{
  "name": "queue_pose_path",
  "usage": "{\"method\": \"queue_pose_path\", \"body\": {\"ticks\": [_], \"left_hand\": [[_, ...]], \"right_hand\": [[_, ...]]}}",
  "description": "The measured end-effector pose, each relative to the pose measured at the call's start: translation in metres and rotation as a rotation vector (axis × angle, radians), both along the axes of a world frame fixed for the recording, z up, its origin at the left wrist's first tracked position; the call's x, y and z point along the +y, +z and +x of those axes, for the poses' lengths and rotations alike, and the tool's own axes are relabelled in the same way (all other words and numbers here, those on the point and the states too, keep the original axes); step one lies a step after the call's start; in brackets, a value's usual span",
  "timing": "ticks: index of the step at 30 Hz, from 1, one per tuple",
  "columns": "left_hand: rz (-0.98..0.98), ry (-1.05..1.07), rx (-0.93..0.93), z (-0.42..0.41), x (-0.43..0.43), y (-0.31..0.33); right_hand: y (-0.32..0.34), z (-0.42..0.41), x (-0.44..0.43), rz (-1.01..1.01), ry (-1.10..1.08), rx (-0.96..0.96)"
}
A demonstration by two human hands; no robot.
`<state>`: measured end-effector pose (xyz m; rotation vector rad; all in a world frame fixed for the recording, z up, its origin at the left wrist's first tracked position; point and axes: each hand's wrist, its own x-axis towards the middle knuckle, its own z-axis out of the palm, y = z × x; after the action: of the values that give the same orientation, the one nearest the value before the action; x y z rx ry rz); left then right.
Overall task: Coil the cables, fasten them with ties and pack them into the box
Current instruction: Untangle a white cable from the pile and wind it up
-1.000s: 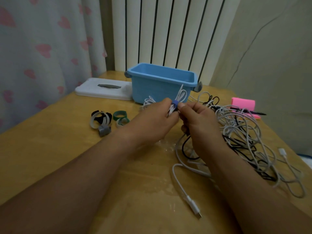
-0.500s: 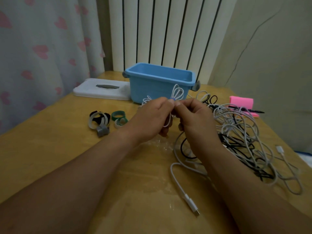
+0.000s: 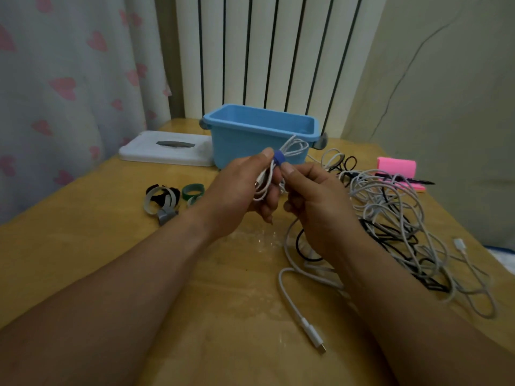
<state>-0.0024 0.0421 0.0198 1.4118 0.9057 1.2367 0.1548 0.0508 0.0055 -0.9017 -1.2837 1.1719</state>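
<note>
- Left hand [image 3: 239, 190] grips a small coiled white cable [image 3: 296, 147], its fingers curled round the bundle and its thumb up against the blue tie [image 3: 278, 157].
- Right hand [image 3: 315, 199] pinches that tie from the other side between thumb and forefinger, with the remaining fingers curled under.
- The tie wraps the middle of the coil; loops fan out past it toward the box, and lower loops hang between the two palms.
- The blue box [image 3: 237, 146] stands open at the far side of the worktop [image 3: 83, 246], just behind the held coil.
- A white lid [image 3: 167, 147] lies flat just beside the box, on its left.
- Spare ties [image 3: 164, 199] in white, black, grey and green sit clustered on the worktop, left of the left hand.
- A tangle of cables [image 3: 390, 213], white, grey and black, sprawls over the right side, partly under the right forearm.
- One loose white cable [image 3: 289, 299] trails out of it toward me, its plug [image 3: 315, 338] lying between the forearms.
- A pink block [image 3: 395, 168] with a dark pen [image 3: 409, 181] on it sits beyond the tangle.
</note>
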Motion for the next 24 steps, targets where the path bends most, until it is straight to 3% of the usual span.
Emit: {"method": "queue_pose_path", "body": {"ticks": [4, 9, 13, 16, 18, 21, 24], "left_hand": [[-0.056, -0.104, -0.032, -0.006, 0.000, 0.002], [-0.090, -0.061, 0.139, -0.006, 0.000, 0.001], [0.086, 0.096, 0.242, -0.004, 0.002, -0.002], [0.394, 0.168, 0.585, -0.002, 0.004, -0.011], [0.497, 0.239, 0.711, 0.000, 0.007, -0.017], [0.535, 0.328, 0.721, 0.002, 0.010, -0.018], [0.501, 0.395, 0.603, 0.003, 0.010, -0.017]], "right_hand": [[0.003, 0.002, -0.001, -0.045, 0.193, 0.081], [0.000, 0.003, 0.002, -0.035, 0.132, 0.065], [0.002, 0.004, 0.004, -0.017, -0.024, 0.016], [0.002, 0.005, 0.005, -0.024, -0.078, 0.016], [0.001, 0.003, 0.005, -0.039, -0.086, 0.024], [-0.001, -0.001, 0.004, -0.034, -0.088, 0.031], [-0.002, -0.002, 0.004, 0.000, -0.081, 0.006]]}}
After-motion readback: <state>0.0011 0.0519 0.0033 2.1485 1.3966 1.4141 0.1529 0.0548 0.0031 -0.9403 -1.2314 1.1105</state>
